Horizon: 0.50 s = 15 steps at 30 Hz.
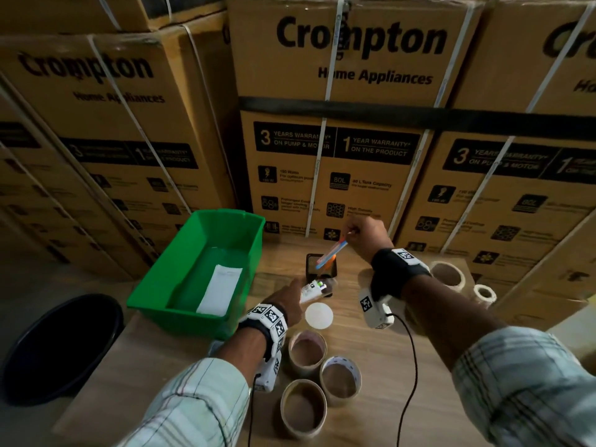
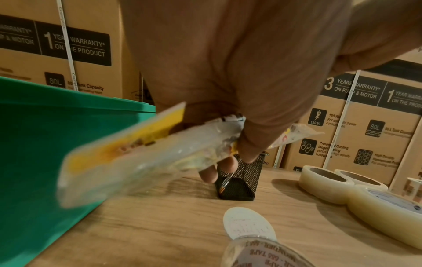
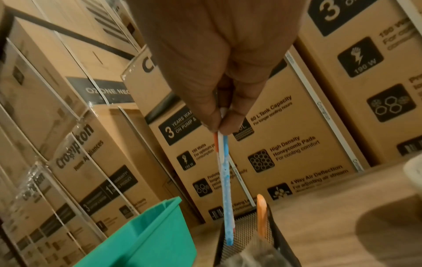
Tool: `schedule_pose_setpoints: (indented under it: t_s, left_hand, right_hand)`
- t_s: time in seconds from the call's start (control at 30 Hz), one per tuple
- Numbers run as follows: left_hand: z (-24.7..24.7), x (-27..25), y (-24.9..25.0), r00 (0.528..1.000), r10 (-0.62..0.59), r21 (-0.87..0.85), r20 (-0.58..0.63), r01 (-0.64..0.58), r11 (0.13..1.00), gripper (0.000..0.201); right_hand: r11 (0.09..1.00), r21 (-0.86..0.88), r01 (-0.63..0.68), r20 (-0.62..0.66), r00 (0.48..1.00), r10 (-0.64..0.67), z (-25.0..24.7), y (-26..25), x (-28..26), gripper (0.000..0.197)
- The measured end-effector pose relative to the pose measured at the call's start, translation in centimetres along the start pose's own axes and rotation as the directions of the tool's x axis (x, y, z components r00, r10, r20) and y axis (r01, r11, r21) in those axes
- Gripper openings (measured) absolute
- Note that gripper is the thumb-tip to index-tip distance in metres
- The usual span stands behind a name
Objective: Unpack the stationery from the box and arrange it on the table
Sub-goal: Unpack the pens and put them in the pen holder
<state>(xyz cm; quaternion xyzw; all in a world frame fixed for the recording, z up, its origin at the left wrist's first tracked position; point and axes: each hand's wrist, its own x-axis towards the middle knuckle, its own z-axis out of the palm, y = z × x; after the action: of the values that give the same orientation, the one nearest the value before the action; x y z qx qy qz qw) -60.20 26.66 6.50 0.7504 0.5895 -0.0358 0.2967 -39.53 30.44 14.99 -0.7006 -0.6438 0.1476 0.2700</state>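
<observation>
My right hand (image 1: 361,232) pinches the top ends of a few thin pens (image 1: 332,254), blue, white and orange, hanging slanted above the black mesh pen holder (image 1: 322,269). In the right wrist view the pens (image 3: 224,173) dip their tips into the mesh holder (image 3: 269,240), where an orange pen (image 3: 261,216) stands. My left hand (image 1: 292,298) grips a clear plastic packet (image 1: 314,290) with a yellow card beside the holder; the packet (image 2: 141,157) looks blurred in the left wrist view. The green box (image 1: 206,269) stands at the left with a white paper (image 1: 221,293) in it.
Three tape rolls (image 1: 306,350) sit near the table's front, two more (image 1: 448,275) at the right, and a white round disc (image 1: 318,315) in the middle. Stacked cardboard cartons (image 1: 338,156) wall the far side. A dark tub (image 1: 61,346) stands left of the table.
</observation>
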Motion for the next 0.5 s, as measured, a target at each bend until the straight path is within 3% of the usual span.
schedule_pose_setpoints:
  t_s: [0.13, 0.5]
  left_hand:
    - [0.2, 0.0, -0.7, 0.998, -0.019, 0.003, 0.052, 0.019, 1.000, 0.072]
    - [0.5, -0.1, -1.1, 1.000, 0.008, 0.024, -0.016, -0.008, 1.000, 0.046]
  right_hand:
    - [0.999, -0.017, -0.028, 0.039, 0.999, 0.029, 2.1, 1.0, 0.4, 0.019]
    - [0.996, 0.024, -0.084, 0.075, 0.994, 0.082, 6.2, 2.7, 1.0, 0.020]
